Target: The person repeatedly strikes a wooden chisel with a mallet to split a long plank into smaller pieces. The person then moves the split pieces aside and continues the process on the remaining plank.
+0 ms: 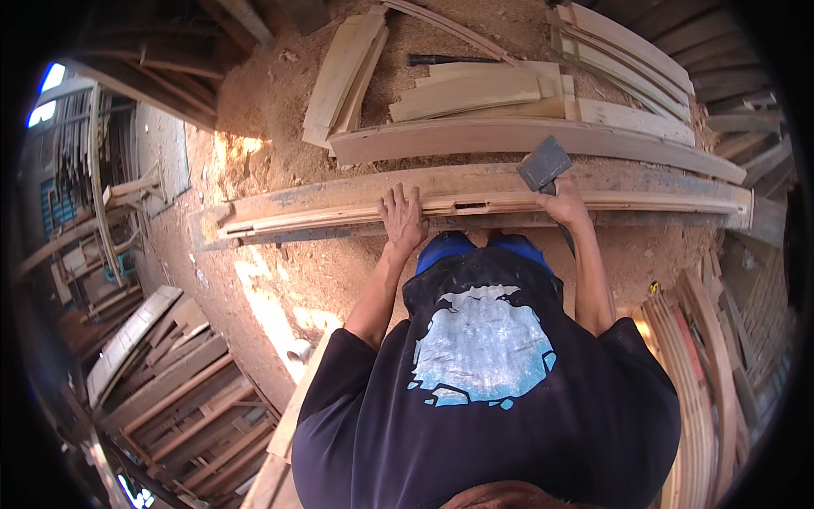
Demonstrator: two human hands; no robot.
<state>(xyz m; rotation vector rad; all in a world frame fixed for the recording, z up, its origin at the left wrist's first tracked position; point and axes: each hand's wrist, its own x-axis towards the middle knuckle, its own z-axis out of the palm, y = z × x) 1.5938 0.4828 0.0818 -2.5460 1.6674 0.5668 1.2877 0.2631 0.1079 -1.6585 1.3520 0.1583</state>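
Observation:
Across the front of me lies a long narrow wooden rail (pixel 339 212), with a slot cut near its middle and another at its left end. It rests along a thick, worn beam (pixel 322 188). My left hand (pixel 403 216) lies on the rail left of the middle slot, its fingers stretched out over the wood. My right hand (pixel 563 202) is closed round the handle of a mallet (pixel 545 163) with a dark, square head. The mallet is above the right part of the rail; whether its head touches the wood is hard to tell.
Just beyond the beam stretches a wide plank (pixel 475 138). Behind it lie several short boards (pixel 466 95), a dark-handled tool (pixel 445 60) and more boards at the right (pixel 632 51). Timber stacks (pixel 195 382) stand left, others (pixel 691 382) right. Sawdust covers the floor (pixel 254 161).

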